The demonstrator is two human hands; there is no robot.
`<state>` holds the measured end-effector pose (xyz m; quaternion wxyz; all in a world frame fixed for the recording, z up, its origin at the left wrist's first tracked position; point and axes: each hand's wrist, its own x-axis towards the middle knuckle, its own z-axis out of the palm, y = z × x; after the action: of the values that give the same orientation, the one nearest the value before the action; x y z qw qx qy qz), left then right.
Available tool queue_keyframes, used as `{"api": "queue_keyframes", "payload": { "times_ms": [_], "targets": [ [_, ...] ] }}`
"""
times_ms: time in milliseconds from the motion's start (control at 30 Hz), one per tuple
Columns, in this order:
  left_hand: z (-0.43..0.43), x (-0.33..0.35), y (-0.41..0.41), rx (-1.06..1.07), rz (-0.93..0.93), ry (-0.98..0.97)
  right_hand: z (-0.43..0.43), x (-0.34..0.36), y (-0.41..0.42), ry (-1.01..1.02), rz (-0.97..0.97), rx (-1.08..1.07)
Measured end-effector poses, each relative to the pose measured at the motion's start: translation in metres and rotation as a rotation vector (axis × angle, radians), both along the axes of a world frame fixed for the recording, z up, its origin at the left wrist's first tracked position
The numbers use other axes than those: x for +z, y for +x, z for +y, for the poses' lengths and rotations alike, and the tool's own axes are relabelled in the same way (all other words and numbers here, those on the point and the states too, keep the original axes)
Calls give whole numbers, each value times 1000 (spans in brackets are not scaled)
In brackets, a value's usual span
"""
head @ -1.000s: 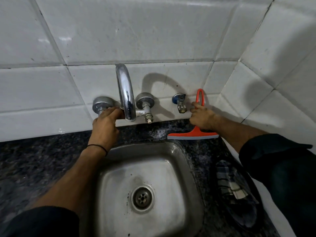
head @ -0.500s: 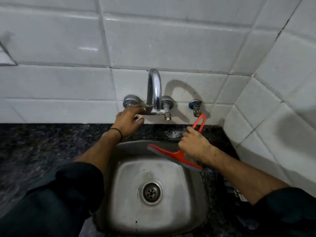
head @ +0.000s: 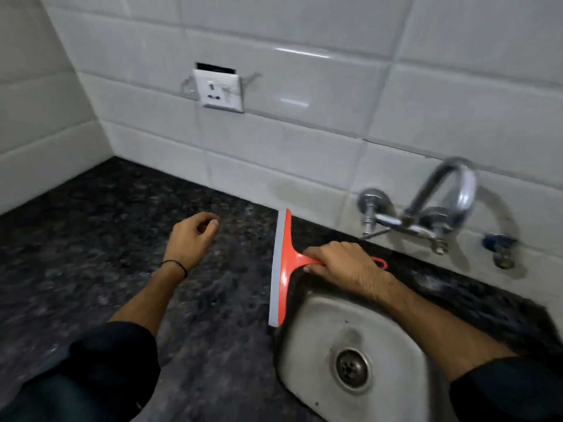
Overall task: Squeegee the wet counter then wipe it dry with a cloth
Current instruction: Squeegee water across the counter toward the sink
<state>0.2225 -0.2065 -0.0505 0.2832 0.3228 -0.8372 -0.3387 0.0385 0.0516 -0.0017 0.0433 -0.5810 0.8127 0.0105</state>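
Left hand (head: 192, 239) hovers over the dark speckled tabletop (head: 91, 254), fingers loosely curled, holding nothing; right hand (head: 341, 263) is clamped on the red squeegee (head: 281, 269) handle, its blade on the tabletop beside the sink (head: 307, 354)

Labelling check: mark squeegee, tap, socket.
squeegee (head: 281, 269), head view, orange part of the head
tap (head: 466, 190), head view, curved spout
socket (head: 220, 92), head view, white faceplate
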Motion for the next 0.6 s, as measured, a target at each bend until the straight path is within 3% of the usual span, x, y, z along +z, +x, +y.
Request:
{"api": "queue_keyframes", "payload": {
  "times_ms": [333, 467, 600],
  "targets": [
    [-144, -27, 169, 484, -154, 51, -241, -22, 91, -10, -204, -11],
    [-213, -46, 198, 529, -265, 37, -342, -32, 119, 82, -316, 57],
    [-283, -68, 209, 493, -470, 14, -452, -39, 143, 152, -247, 100]
  ]
}}
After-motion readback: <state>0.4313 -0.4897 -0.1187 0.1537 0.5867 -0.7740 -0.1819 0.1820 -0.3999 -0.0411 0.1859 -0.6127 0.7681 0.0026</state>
